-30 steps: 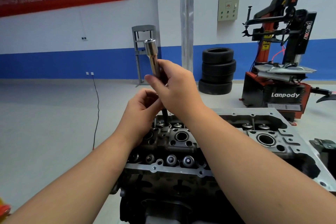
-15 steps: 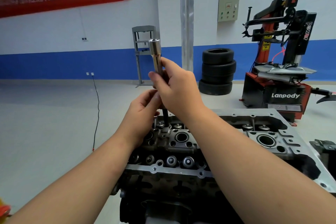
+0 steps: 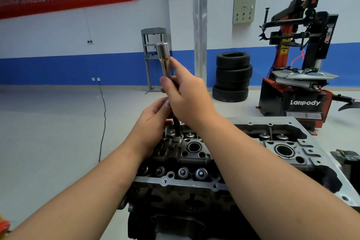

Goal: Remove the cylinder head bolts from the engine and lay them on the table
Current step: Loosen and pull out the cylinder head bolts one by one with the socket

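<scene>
both hands pinch the long socket tool (image 3: pixel 165 64) standing upright over a bolt (image 3: pixel 176 139) at the cylinder head's (image 3: pixel 224 154) 11 o'clock corner, right hand (image 3: pixel 187 99) above left hand (image 3: pixel 153 122); the steel bolt looks stiff, heavy, probably oily, best gripped under its head.

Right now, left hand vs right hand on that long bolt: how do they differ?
The right hand sits higher, its fingers curled round the upper shank just under the shiny head of the bolt; the left hand sits lower, pinching the dark shank near the cylinder head. The right hand shows its back to the camera; the left hand shows its thumb side. Both hold the same bolt, which stands nearly upright.
</scene>
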The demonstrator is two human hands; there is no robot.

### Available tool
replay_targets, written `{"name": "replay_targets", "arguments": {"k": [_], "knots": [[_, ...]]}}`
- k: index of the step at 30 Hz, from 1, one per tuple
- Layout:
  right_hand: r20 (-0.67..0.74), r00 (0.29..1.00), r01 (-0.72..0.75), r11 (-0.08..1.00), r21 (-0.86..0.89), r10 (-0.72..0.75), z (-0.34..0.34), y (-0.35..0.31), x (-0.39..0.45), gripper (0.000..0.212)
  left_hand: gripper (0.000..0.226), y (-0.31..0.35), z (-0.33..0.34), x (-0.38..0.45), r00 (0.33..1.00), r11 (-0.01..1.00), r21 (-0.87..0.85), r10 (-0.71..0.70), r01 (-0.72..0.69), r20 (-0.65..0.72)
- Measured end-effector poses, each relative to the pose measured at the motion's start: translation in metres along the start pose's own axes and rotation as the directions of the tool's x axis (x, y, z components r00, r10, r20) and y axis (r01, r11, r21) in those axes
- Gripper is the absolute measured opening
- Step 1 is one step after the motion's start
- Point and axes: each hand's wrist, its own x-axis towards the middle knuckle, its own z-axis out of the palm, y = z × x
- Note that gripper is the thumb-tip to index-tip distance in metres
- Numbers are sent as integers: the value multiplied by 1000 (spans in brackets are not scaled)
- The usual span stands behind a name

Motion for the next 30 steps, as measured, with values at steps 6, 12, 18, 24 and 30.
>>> {"name": "replay_targets", "arguments": {"k": [6,12,18,24,30], "knots": [[-52,993,106,994,-21,-107,0,-3,-4,40,10,-3,-2,3,997,998,3,64,-63,-45],[-35,999,-23,998,54,25,-1,-3,0,49,26,-4,-1,1,1000,999,39,16,-16,-1],[-94,989,113,993,-29,-116,-1,-2,-2,34,6,-3,-2,2,997,998,17,68,-68,-35],[-8,999,41,999,17,-41,-2,-1,1,8,32,-2,0,1,1000,1000,10,-1,1,1],[53,999,4,999,35,-6,0,-3,-1,53,16,-2,-2,3,998,999,11,51,-51,-49]]}}
